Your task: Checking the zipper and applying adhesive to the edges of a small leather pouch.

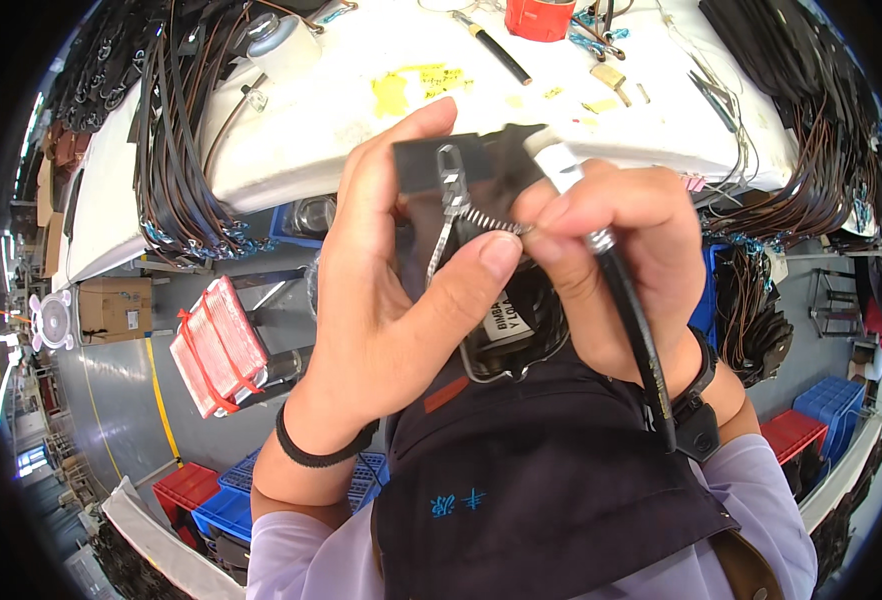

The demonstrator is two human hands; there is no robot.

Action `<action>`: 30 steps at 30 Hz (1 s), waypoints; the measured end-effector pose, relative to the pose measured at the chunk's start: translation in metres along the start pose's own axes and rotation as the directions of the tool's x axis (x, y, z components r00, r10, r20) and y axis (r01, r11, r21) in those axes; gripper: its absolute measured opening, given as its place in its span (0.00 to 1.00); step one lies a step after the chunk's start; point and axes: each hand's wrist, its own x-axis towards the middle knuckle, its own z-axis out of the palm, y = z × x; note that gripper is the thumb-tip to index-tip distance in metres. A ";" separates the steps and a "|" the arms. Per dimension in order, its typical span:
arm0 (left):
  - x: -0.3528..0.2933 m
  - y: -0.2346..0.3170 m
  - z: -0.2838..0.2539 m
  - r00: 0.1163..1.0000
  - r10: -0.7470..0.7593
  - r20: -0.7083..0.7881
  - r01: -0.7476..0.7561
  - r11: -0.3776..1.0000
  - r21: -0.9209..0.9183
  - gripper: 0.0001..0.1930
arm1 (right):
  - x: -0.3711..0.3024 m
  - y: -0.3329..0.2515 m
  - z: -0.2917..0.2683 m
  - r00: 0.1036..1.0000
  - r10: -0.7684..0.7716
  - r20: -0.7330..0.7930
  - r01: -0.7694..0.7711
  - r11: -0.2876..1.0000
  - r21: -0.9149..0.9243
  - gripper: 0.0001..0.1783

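My left hand (381, 270) is closed round a small black pouch (426, 165), held up in front of my apron, its thumb lying across the front. A metal zipper slider (450, 180) sits near the pouch's top, with silver zipper teeth (486, 218) spreading below it on two sides. Between thumb and forefinger, my right hand (621, 240) pinches the zipper's right side. That same hand also grips a black-handled brush (633, 320) with a silver ferrule and pale tip, slanting up to the left. Below the thumb, the pouch's opening shows a white label (506, 322).
Ahead stands a white table (311, 150) with a clear bottle (283, 48), a red container (541, 18) and another brush (499, 52). Black straps (176, 130) hang over its left edge, more straps (831, 150) over its right. A red-tied bundle (219, 348) stands at left.
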 end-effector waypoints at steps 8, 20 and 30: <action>0.001 -0.012 0.002 0.994 0.061 0.096 -0.029 0.953 -0.302 0.14 | -0.011 0.001 0.006 0.980 0.192 -0.052 -0.185 0.976 0.113 0.12; -0.014 -0.015 0.015 0.997 -0.021 -0.079 -0.014 0.911 -0.412 0.09 | -0.021 0.001 0.010 0.990 0.130 -0.060 -0.121 0.984 0.132 0.16; -0.014 -0.007 0.027 0.961 -0.146 -0.233 0.009 0.865 -0.502 0.07 | -0.029 -0.007 0.000 0.954 0.299 -0.029 -0.293 0.947 0.135 0.16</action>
